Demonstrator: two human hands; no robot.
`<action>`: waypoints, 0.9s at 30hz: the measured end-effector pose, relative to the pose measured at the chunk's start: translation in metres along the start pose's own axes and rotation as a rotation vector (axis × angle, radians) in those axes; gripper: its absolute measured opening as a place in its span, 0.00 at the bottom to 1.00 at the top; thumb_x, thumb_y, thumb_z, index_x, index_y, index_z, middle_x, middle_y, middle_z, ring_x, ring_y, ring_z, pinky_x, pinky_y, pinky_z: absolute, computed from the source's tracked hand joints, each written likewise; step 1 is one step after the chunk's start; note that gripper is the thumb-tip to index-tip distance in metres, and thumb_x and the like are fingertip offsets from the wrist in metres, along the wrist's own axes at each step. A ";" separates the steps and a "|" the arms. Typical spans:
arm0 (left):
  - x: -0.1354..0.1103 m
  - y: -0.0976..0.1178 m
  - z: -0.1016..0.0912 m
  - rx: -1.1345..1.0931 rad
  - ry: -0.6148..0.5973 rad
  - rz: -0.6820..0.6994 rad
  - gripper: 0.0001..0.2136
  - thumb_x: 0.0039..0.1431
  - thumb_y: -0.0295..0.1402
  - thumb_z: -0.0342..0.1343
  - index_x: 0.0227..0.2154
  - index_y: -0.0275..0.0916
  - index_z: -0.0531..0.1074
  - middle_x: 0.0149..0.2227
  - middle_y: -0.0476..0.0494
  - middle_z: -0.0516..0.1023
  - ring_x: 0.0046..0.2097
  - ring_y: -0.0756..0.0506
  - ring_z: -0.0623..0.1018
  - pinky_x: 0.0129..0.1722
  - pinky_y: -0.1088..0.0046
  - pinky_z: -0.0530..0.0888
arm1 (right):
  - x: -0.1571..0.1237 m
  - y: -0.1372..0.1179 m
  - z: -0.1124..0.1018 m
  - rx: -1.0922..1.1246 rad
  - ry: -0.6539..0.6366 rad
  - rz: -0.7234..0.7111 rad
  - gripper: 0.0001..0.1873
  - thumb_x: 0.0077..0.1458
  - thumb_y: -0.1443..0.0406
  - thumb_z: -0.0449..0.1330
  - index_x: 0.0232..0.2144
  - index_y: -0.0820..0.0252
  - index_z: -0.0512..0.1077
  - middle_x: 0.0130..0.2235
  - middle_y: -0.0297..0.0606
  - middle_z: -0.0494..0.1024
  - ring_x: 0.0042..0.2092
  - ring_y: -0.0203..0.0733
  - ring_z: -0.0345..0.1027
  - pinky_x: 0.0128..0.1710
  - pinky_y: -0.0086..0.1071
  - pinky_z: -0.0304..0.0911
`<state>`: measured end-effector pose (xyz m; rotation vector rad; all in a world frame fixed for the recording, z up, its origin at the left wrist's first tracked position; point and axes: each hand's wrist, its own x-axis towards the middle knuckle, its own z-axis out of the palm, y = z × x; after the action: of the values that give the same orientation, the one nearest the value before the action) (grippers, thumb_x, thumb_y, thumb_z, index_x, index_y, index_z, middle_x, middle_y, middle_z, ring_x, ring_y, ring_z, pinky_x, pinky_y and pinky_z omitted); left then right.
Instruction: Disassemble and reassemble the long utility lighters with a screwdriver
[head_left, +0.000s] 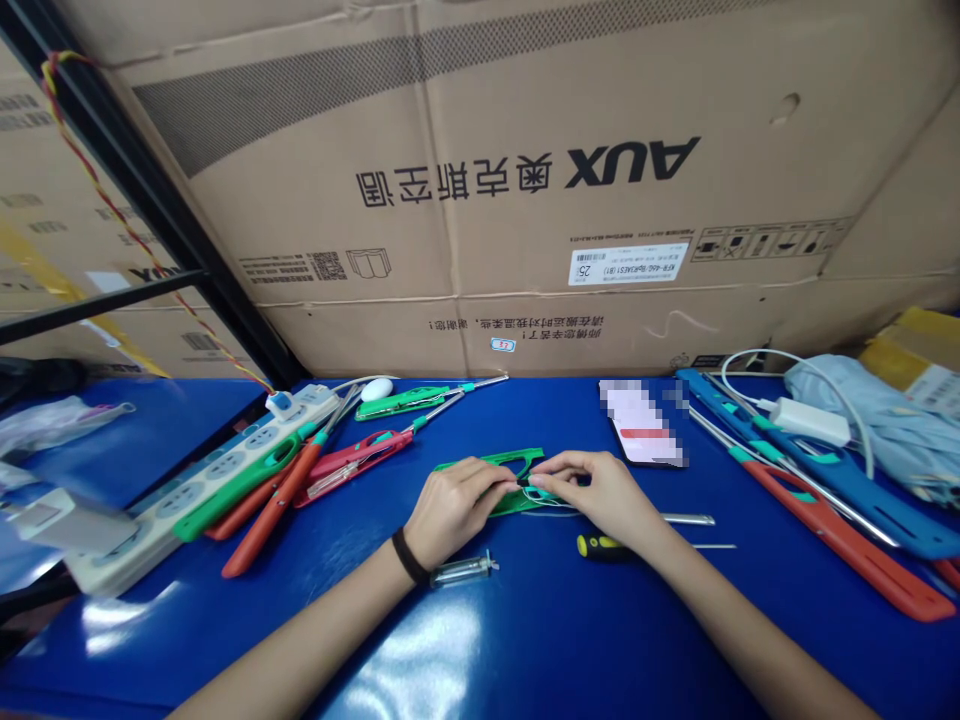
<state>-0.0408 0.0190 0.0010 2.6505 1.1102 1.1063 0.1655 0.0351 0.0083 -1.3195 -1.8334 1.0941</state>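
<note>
My left hand and my right hand meet over the green casing of an opened long-necked lighter on the blue table. Both hands are closed in a pinch, fingertips nearly touching, on a thin wire. Thin pale wires loop beside the right fingertips. The casing's middle is partly hidden by my fingers. The lighter's metal tube shows beyond my right wrist. Under that forearm lies a yellow-and-black screwdriver. A clear cylindrical part lies beside my left wrist.
At left are a power strip, a red opened lighter and another green opened lighter. A phone lies behind my right hand. Orange and blue lighters lie at right. A cardboard box stands along the back.
</note>
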 end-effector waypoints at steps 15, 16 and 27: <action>0.000 0.000 0.003 -0.005 0.014 -0.082 0.08 0.61 0.32 0.53 0.33 0.38 0.76 0.33 0.44 0.76 0.37 0.47 0.75 0.37 0.71 0.75 | 0.008 -0.005 0.006 -0.066 0.052 0.007 0.12 0.46 0.55 0.63 0.28 0.57 0.76 0.26 0.35 0.80 0.30 0.42 0.73 0.29 0.30 0.63; -0.001 0.000 0.002 -0.015 0.012 -0.090 0.08 0.61 0.33 0.53 0.33 0.38 0.76 0.32 0.44 0.76 0.37 0.47 0.75 0.37 0.71 0.75 | 0.010 -0.006 0.006 -0.063 0.041 0.017 0.12 0.46 0.56 0.63 0.28 0.57 0.77 0.26 0.35 0.80 0.30 0.42 0.73 0.28 0.29 0.63; 0.005 0.000 -0.022 0.215 -0.162 -0.085 0.13 0.46 0.44 0.63 0.32 0.41 0.78 0.31 0.46 0.77 0.33 0.46 0.74 0.32 0.71 0.75 | 0.019 -0.004 0.006 -0.046 -0.024 0.070 0.12 0.46 0.57 0.63 0.29 0.60 0.77 0.26 0.37 0.79 0.31 0.42 0.73 0.28 0.28 0.60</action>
<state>-0.0522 0.0175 0.0201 2.7591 1.3630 0.7811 0.1533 0.0508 0.0090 -1.4124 -1.8521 1.1146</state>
